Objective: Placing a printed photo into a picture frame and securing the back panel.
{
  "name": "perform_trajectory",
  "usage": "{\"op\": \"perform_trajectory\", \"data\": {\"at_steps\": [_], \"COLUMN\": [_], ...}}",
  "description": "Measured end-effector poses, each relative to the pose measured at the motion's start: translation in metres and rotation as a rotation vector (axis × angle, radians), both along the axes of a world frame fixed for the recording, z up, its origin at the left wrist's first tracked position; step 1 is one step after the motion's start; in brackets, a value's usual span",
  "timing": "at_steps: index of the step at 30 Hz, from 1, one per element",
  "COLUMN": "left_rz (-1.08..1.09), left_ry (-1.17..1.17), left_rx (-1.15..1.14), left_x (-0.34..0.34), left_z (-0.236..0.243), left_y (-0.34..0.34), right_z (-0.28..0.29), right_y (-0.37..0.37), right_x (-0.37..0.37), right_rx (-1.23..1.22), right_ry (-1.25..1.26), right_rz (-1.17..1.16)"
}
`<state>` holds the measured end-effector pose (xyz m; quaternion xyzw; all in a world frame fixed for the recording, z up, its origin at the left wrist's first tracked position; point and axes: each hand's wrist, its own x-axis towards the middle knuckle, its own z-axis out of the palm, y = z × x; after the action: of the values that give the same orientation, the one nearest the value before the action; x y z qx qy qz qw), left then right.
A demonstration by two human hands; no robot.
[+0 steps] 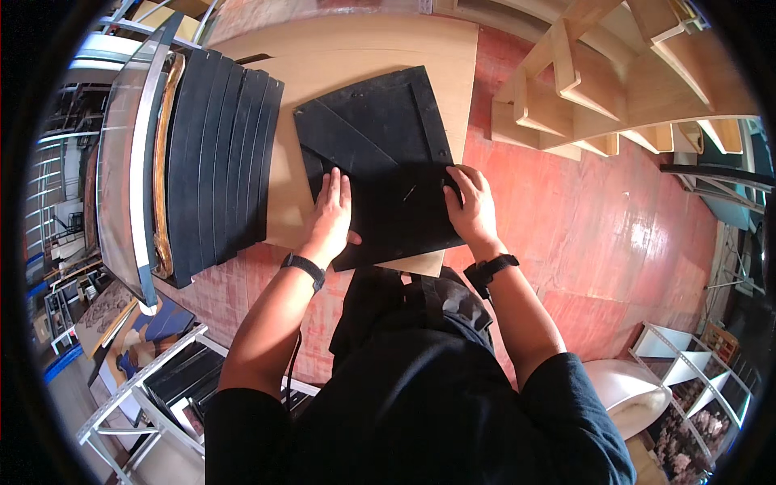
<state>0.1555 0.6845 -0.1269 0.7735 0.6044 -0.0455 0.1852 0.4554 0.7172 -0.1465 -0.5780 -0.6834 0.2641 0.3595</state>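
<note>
A flat black panel [388, 194] lies tilted on a tan board in front of me. A diagonal seam and a raised strip cross its far part, and small pale marks show on its face. My left hand [331, 214] rests flat on the panel's left side, fingers stretched away from me and thumb out to the side. At the right edge, my right hand [474, 206] grips the panel with thumb and bent fingers; part of the fingertips is hidden. Both wrists wear black bands.
Several black panels [222, 162] stand in a row at the left, beside a gold-edged frame [164, 178] and a clear sheet [121, 170]. The tan board [347, 44] lies on a red floor [558, 242]. Wooden shelving [582, 97] stands at far right; a white metal rack [137, 396] is at near left.
</note>
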Motion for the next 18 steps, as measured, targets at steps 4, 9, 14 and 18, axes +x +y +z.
{"op": "perform_trajectory", "data": {"at_steps": [4,9,14,18], "left_rz": [0.008,0.005,0.007,0.01], "left_ry": [0.016,0.066,0.037,0.043], "left_rx": [-0.019,-0.042,-0.042,-0.042], "left_x": [0.005,0.007,0.002,0.008], "left_z": [0.01,0.016,0.015,0.021], "left_y": [0.001,0.002,0.0,0.002], "right_z": [-0.002,-0.002,-0.003,-0.005], "right_y": [-0.014,-0.016,-0.013,-0.014], "right_x": [-0.006,-0.012,-0.01,-0.01], "right_rx": [0.019,0.125,0.106,0.107], "right_ry": [-0.032,-0.097,-0.069,-0.057], "right_rz": [-0.071,-0.089,-0.031,-0.049]}}
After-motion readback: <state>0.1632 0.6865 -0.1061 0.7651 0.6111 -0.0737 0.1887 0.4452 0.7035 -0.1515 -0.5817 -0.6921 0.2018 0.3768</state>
